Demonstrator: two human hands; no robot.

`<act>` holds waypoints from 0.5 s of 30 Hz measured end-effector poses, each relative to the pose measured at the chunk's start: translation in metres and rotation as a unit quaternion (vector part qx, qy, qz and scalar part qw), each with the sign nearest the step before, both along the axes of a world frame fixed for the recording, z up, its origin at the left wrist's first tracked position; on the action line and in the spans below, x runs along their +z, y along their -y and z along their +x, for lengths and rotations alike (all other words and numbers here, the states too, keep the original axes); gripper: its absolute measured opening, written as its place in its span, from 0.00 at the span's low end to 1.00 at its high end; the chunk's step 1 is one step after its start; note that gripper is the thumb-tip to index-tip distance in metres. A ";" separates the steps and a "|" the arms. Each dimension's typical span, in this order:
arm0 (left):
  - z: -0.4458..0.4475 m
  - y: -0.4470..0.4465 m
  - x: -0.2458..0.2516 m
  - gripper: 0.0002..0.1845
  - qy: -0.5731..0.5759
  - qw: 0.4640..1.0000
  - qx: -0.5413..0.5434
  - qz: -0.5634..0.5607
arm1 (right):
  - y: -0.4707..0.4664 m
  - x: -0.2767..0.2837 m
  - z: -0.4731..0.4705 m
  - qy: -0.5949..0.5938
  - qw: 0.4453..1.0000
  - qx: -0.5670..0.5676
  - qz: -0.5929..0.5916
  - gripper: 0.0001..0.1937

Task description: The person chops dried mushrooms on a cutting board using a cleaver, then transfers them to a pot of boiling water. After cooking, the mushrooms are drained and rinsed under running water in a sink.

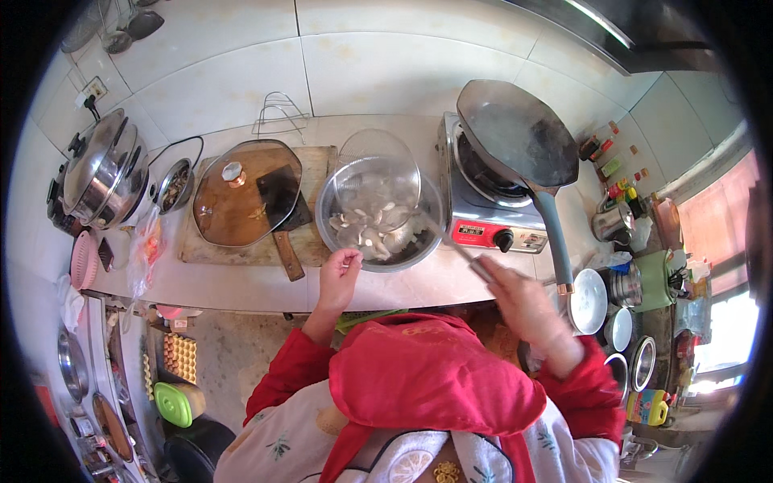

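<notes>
In my right hand [519, 296], blurred, is the long handle of a wire-mesh skimmer [377, 148]. Its round mesh head is over the far part of a metal basin [323, 226] on the counter. Pale, torn oyster mushrooms [368, 232] lie in the basin, partly seen through the mesh; whether any rest on the mesh is unclear. My left hand [338, 278] is at the basin's near-left rim, its fingers curled together and nothing plainly visible in them. Contact with the rim cannot be made out.
Right of the basin, a wok [513, 133] tilts on a gas stove [495, 223], its handle pointing towards me. To the left, a cutting board [241, 256] bears a glass lid [223, 199] and a cleaver [287, 250]. A steamer pot [99, 181] and small pan [175, 184] stand farther left.
</notes>
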State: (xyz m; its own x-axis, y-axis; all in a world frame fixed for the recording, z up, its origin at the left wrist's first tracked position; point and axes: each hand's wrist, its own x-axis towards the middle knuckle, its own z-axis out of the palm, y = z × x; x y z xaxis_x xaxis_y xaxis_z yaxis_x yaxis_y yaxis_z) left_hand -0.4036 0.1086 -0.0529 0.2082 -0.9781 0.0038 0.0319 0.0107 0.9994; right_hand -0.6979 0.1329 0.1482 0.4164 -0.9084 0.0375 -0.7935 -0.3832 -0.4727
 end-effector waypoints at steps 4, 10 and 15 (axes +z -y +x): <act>-0.003 0.000 0.006 0.06 -0.033 0.999 0.030 -0.019 | 0.007 -0.088 0.008 0.225 0.920 -0.124 0.296 0.23; 0.004 -0.003 0.009 0.05 -0.015 1.000 0.001 -0.010 | 0.015 -0.145 0.012 0.244 0.881 -0.122 0.388 0.24; -0.008 -0.007 0.015 0.05 -0.010 0.999 -0.030 -0.001 | 0.016 -0.144 0.013 0.291 0.826 -0.153 0.458 0.25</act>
State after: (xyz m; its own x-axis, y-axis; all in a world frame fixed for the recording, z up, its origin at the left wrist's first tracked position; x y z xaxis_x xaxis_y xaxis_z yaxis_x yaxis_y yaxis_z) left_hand -0.4120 0.1153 -0.0382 0.1485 -0.9889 0.0030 0.0532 0.0110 0.9985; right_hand -0.6848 0.1169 0.0041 0.3152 -0.7261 -0.6111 -0.3240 0.5229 -0.7884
